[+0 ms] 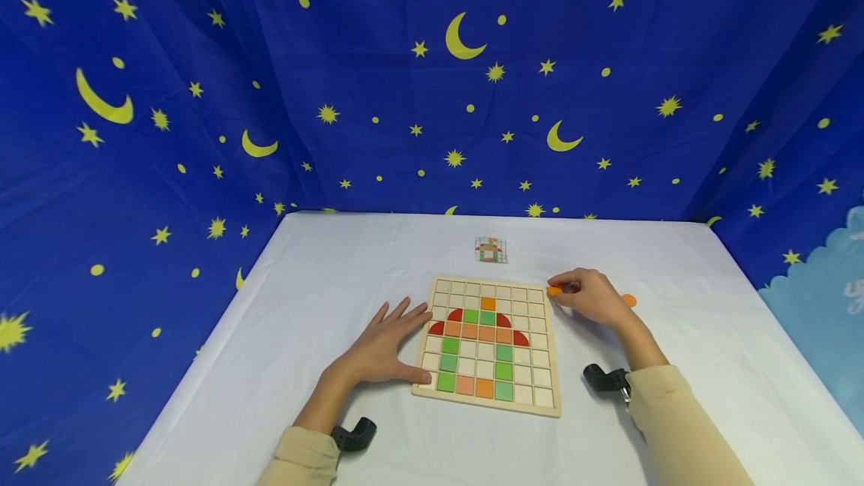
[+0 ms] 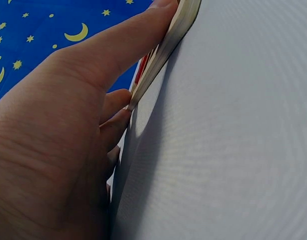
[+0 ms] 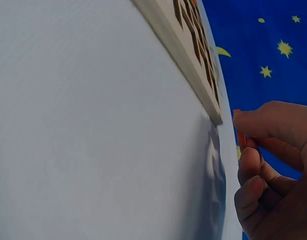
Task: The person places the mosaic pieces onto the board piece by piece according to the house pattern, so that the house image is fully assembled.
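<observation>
A wooden grid board [image 1: 489, 403] holds green, orange and red pieces set in a mushroom-like pattern, with an orange square [image 1: 488, 304] at its top. My left hand [image 1: 378, 351] lies at the board's left side, fingers spread along the edge and the thumb over the lower left corner. Between thumb and fingertips, my right hand [image 1: 590, 297] pinches a small orange piece [image 1: 554, 291] by the board's upper right corner. The right wrist view shows this orange piece [image 3: 241, 135] edge-on, its shape partly hidden by the fingers.
Beyond the board lies a small picture card [image 1: 491, 250] with a similar pattern. Another orange piece [image 1: 629, 300] rests on the white tablecloth behind my right wrist. A blue curtain [image 1: 405, 81] with stars and moons surrounds the table. Black wrist mounts [image 1: 354, 435] jut beside both forearms.
</observation>
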A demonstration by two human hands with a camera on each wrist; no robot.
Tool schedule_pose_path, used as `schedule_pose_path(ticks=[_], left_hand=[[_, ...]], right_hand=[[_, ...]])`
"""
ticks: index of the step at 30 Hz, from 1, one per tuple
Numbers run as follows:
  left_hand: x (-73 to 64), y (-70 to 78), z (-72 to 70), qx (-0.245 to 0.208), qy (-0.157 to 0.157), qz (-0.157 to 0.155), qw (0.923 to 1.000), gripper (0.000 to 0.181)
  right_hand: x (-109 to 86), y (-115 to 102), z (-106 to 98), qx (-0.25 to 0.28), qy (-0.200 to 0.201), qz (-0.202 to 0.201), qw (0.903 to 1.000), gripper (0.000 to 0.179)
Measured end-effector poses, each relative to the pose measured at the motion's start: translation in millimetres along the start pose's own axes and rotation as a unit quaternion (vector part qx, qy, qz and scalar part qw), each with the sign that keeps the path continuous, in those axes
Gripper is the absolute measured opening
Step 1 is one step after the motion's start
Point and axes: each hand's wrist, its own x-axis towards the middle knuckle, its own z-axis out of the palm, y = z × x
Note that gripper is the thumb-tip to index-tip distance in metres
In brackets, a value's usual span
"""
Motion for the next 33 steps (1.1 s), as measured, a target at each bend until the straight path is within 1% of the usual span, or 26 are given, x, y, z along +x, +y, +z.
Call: schedule_pose_path(ticks=[7, 11, 19, 22, 29, 33], left_hand=[[1.1, -1.3, 0.3, 0.007, -0.002, 0.001, 1.0, 0.111], [1.0, -0.8, 0.0, 0.001, -0.001, 0.002, 1.0, 0.111], [-0.3, -0.9, 0.2, 0.002, -0.001, -0.001, 1.0, 0.11], [-0.5, -1.2, 0.5, 0.003, -0.001, 0.0, 1.0, 0.11], [-0.6, -0.8, -0.8, 0.0, 0.006, 0.011, 0.9999, 0.109], [0.4, -1.3, -0.2, 0.002, 0.006, 0.012, 0.9999, 0.109]], right_hand=[[6.3, -6, 5, 0.007, -0.006, -0.021, 0.9997, 0.031], [11.2, -10, 11, 0.01, -0.013, -0.032, 0.9994, 0.03], [20.6, -22, 24, 0.008, -0.029, -0.033, 0.999, 0.027], [22.7, -26, 27, 0.011, -0.034, -0.043, 0.9984, 0.026], [25.0, -43, 32, 0.023, -0.038, -0.061, 0.9971, 0.027], [28.7, -50, 36, 0.027, -0.044, -0.071, 0.9962, 0.028]])
